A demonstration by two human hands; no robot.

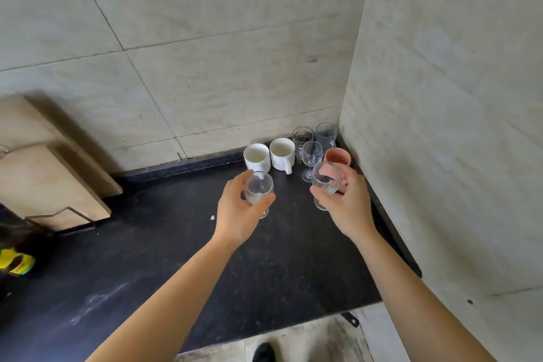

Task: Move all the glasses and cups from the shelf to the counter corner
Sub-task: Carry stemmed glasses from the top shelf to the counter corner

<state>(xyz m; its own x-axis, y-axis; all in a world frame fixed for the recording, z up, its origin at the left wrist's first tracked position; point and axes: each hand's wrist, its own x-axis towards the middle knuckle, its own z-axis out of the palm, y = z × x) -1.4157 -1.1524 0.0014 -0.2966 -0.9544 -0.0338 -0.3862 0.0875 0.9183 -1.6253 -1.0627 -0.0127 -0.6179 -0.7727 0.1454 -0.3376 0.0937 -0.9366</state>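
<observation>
My left hand [235,211] grips a clear stemmed glass [258,189] by its bowl, just above the black counter [164,267]. A second clear stemmed glass [323,179] is held the same way in my right hand [348,206]. Beyond them, in the counter corner, stand two white mugs [256,156] [282,154], a small wine glass [311,156], a pink cup [338,157] and two taller clear glasses [302,137] [325,133]. The shelf is out of view.
Tiled walls meet at the corner behind and to the right of the cups. Wooden boards [50,173] lean in a wire rack at the left. A yellow-green item [16,261] lies at the far left edge. The counter's front edge runs below my forearms.
</observation>
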